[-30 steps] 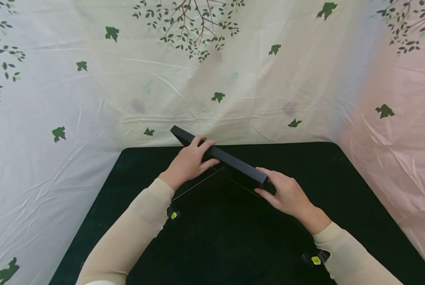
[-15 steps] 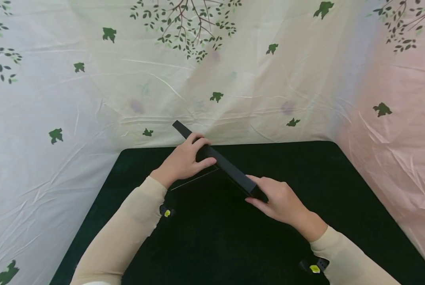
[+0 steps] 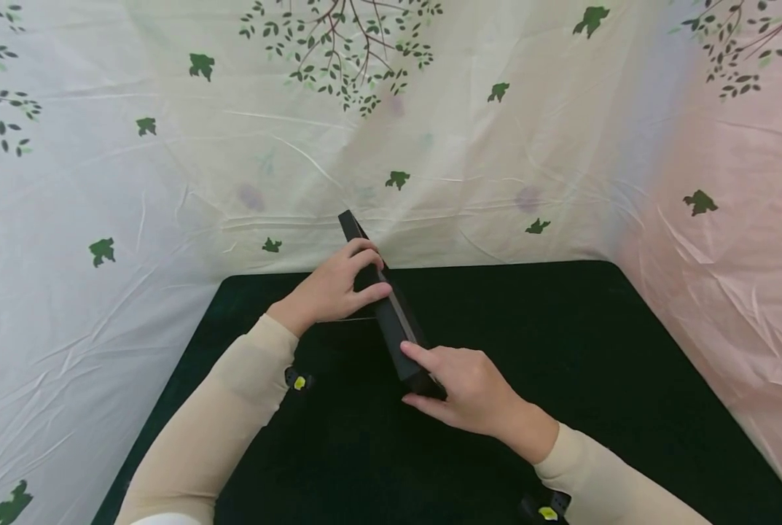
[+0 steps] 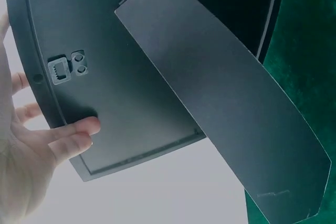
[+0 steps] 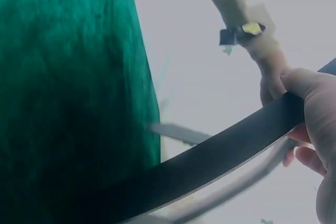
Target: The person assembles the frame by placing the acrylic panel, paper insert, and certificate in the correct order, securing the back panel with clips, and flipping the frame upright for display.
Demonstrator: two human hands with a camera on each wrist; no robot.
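A black picture frame [image 3: 391, 332] is held up over the table, seen nearly edge-on in the head view. My left hand [image 3: 328, 284] grips its far part, fingers over the edge and thumb on the back. At the near end, my right hand [image 3: 479, 390] holds a corner between thumb and fingers. The left wrist view shows the frame's back panel [image 4: 126, 93], with a metal hanger [image 4: 60, 71] and an easel stand leg [image 4: 220, 93] swung out from it. In the right wrist view the frame's edge [image 5: 226, 150] runs diagonally; its front face is hidden.
A dark green cloth-covered table [image 3: 528, 328] lies beneath both hands. Behind it and at the sides hangs a pale curtain [image 3: 456, 146] printed with leaves and branches. Black bands with yellow tags [image 3: 299, 382] sit on both wrists.
The picture frame has turned so its edge points more toward me. My right hand has swung left and nearer with the near end; my left hand has shifted slightly left.
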